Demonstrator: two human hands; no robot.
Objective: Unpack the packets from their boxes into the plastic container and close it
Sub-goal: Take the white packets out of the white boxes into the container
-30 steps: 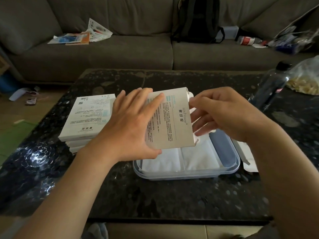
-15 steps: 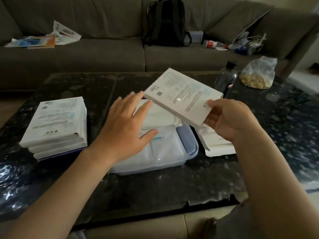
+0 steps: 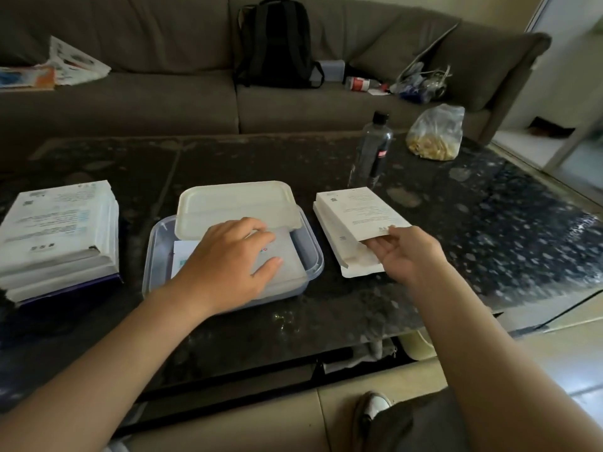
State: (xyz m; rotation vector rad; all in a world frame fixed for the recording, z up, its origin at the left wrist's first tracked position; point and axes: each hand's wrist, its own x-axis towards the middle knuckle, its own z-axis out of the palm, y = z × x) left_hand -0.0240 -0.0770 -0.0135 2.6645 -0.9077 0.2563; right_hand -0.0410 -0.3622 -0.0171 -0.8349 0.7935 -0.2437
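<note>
A clear plastic container [image 3: 312, 249] sits mid-table with white packets [image 3: 288, 256] inside. Its white lid [image 3: 235, 203] leans across the container's far rim. My left hand [image 3: 228, 259] rests flat on the packets, fingers spread. My right hand [image 3: 404, 256] pinches the near edge of a flat white box [image 3: 359, 213], which lies on another opened white box [image 3: 339, 249] just right of the container. A stack of several white boxes [image 3: 62, 230] stands at the table's left.
The dark speckled table [image 3: 473, 223] also carries a dark plastic bottle [image 3: 372, 151] behind the flat boxes and a clear bag of snacks [image 3: 435, 133] at the far right. A grey sofa [image 3: 146, 99] with a black backpack [image 3: 277, 44] lies beyond.
My right hand carried the emptied box rightward and lowered it onto the other box beside the container. My left hand dropped onto the packets in the container.
</note>
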